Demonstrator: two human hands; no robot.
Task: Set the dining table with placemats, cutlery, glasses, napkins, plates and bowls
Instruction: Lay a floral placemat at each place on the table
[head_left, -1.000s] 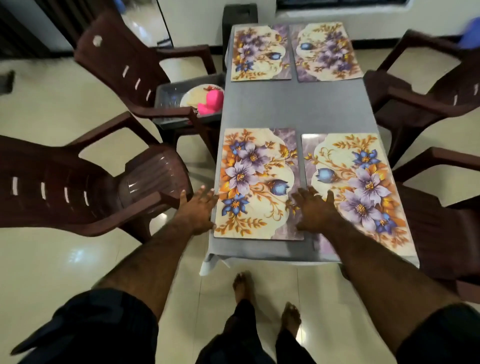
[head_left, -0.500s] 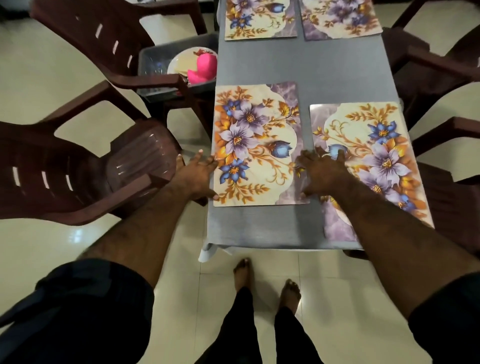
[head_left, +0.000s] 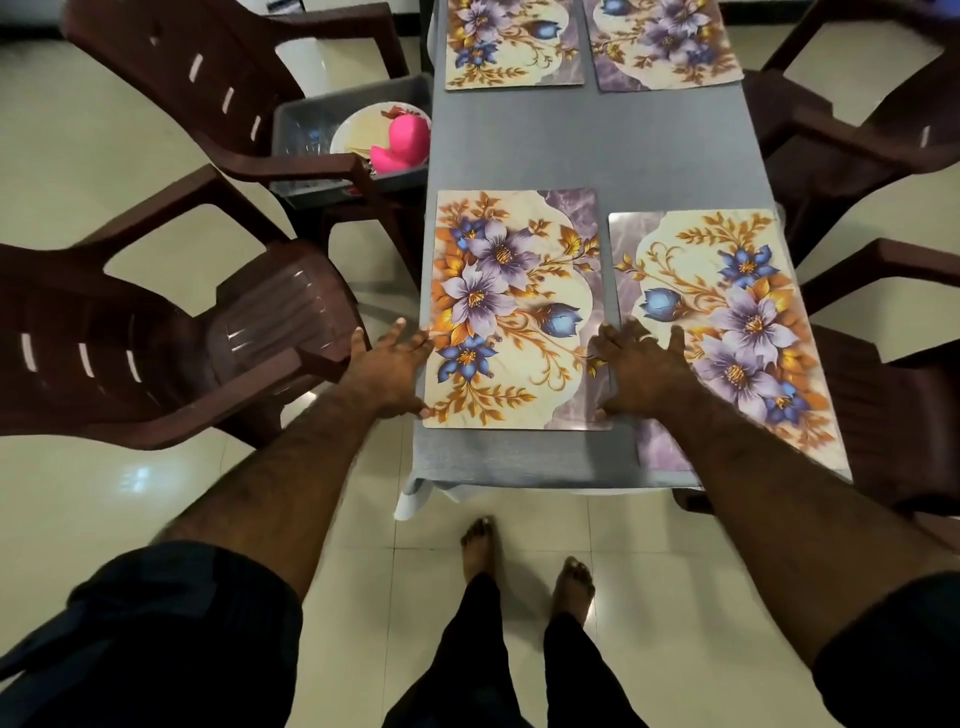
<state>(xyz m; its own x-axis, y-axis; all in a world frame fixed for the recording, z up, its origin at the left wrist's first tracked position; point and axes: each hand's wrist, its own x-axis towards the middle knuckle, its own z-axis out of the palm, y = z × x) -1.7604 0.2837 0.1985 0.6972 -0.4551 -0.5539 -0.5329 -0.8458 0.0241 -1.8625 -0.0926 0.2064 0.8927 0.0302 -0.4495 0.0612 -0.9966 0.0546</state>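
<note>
At the table's (head_left: 571, 145) near left corner, our left hand (head_left: 389, 369) and right hand (head_left: 636, 371), fingers flat, press the placemat's (head_left: 511, 312) side edges to square it. Placemat step nearly complete; next, we fetch cutlery.

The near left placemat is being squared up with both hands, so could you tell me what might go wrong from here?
1. The near left placemat lies close to the right placemat; the right hand rests between them and may shift it.
2. The tablecloth could bunch.
3. The bin of dishes sits on a chair, easily knocked.
</note>
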